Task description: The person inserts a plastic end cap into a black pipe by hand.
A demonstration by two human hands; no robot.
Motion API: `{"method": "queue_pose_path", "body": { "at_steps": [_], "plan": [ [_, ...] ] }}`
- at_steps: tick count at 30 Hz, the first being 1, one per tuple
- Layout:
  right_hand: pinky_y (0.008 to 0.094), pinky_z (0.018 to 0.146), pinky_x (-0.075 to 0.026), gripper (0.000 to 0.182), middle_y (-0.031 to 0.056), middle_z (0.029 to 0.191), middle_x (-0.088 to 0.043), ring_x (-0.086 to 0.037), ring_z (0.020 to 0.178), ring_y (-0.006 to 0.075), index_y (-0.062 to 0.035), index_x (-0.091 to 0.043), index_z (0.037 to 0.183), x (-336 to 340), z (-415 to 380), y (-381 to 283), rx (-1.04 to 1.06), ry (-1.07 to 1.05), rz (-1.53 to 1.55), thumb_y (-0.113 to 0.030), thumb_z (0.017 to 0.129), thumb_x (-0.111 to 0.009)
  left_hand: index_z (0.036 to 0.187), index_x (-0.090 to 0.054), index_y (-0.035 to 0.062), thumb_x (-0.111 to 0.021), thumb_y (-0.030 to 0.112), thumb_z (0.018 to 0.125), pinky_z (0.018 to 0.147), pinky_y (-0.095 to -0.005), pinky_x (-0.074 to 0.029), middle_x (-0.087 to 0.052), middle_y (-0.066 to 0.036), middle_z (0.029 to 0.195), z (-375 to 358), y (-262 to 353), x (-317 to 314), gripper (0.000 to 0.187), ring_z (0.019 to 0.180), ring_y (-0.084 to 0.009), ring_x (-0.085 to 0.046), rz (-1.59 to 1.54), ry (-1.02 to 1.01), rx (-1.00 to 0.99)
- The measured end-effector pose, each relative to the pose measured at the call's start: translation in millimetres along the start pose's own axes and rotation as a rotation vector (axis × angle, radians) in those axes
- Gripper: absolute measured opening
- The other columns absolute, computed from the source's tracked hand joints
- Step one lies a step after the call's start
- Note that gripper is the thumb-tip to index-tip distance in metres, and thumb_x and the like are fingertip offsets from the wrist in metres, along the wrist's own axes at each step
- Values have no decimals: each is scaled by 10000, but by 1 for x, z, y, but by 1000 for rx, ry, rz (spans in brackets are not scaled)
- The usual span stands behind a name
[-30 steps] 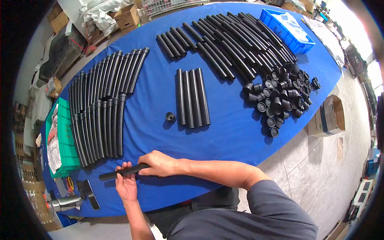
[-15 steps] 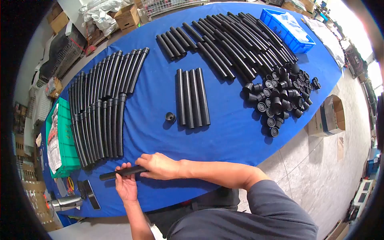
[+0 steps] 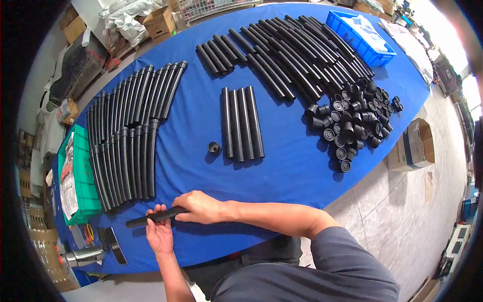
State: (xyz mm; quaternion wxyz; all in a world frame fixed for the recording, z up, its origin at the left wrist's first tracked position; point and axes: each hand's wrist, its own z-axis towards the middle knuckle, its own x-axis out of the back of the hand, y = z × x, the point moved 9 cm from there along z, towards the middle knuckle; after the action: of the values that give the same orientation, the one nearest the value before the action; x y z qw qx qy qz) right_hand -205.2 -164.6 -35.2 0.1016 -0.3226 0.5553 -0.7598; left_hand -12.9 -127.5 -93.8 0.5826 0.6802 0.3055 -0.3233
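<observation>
A black plastic tube (image 3: 137,221) lies across both hands near the table's front edge. My left hand (image 3: 160,234) is wrapped round its middle from below, palm up. Over the tube's right end my right hand (image 3: 200,206) is closed; that end is hidden under the fingers. Beyond the hands, one loose black cap (image 3: 214,147) sits beside a row of several bare tubes (image 3: 243,123). To the left are capped tubes (image 3: 125,146) laid side by side in two rows.
A pile of black caps (image 3: 352,118) and a heap of tubes (image 3: 302,50) occupy the far right. A green crate (image 3: 85,176), a phone (image 3: 115,246) and a tape dispenser (image 3: 85,256) lie at left. A blue crate (image 3: 359,40) stands at the back; a cardboard box (image 3: 410,146) is on the floor.
My right hand has shifted very slightly on the tube's right end. The tube and my left hand stay nearly in place.
</observation>
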Motion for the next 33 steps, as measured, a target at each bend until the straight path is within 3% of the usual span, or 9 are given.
{"method": "queue_pose_path", "body": {
  "at_steps": [4,5,6,10,13,17,21,25,33],
  "plan": [
    [414,681,-556,279,188,789,-676,-692,760,365,-5,-643,947,-2,-2,-11,155,88,-52,-249,861,-747,1296,-559,32,-606,148,1017,1155,-532,-433,-587,-209,1375,-2,2,5,305,1364,-363,-504,-44,11,2],
    [421,683,-553,277,188,793,-674,-690,761,370,-3,-642,955,-2,0,-5,85,18,64,-243,862,-745,1296,-558,31,-605,147,1018,1156,-531,-432,-586,-209,1374,-2,2,3,305,1362,-362,-505,-38,-9,1],
    [435,685,-539,297,192,790,-673,-683,755,381,15,-640,975,1,-9,-4,-418,-255,452,-234,857,-750,1296,-557,29,-603,146,1018,1157,-529,-431,-586,-209,1374,-2,2,0,304,1360,-361,-507,-30,-29,1],
    [457,688,-542,262,203,868,-667,-666,826,387,5,-645,1005,6,-1,-14,182,121,10,-193,861,-737,1294,-557,27,-607,141,1016,1152,-530,-437,-589,-209,1367,0,1,1,305,1354,-362,-513,-45,-5,1],
    [456,691,-553,239,212,884,-661,-663,854,377,4,-651,1001,2,-8,-21,179,115,-192,-181,868,-724,1290,-558,28,-611,133,1013,1148,-534,-440,-588,-209,1369,0,2,2,301,1360,-361,-508,-33,3,-1],
    [466,682,-557,302,207,969,-627,-661,851,380,-4,-599,1060,-13,-10,9,-489,-388,491,-178,858,-740,1297,-560,36,-604,133,1016,1135,-532,-455,-591,-204,1373,-2,2,-1,300,1363,-358,-507,-30,-29,5],
    [374,534,-557,323,146,713,-676,-696,593,245,35,-635,1001,10,-8,-30,346,279,-325,-265,910,-711,1305,-561,41,-603,139,1018,1127,-528,-464,-595,-201,1373,0,0,-1,306,1362,-355,-509,-31,4,17],
    [447,611,-552,258,154,836,-603,-673,721,342,-1,-572,1000,-4,-7,-4,-339,-286,391,-161,859,-716,1320,-555,40,-588,151,1028,1119,-523,-474,-590,-203,1381,-2,3,4,314,1365,-356,-507,-37,-14,-7],
    [459,700,-541,296,213,882,-668,-680,835,364,14,-620,1029,1,-5,-17,151,53,-159,-164,830,-748,1314,-553,38,-585,141,1028,1090,-517,-508,-584,-216,1380,-2,1,2,306,1354,-364,-518,-31,3,-4]
  ]
}}
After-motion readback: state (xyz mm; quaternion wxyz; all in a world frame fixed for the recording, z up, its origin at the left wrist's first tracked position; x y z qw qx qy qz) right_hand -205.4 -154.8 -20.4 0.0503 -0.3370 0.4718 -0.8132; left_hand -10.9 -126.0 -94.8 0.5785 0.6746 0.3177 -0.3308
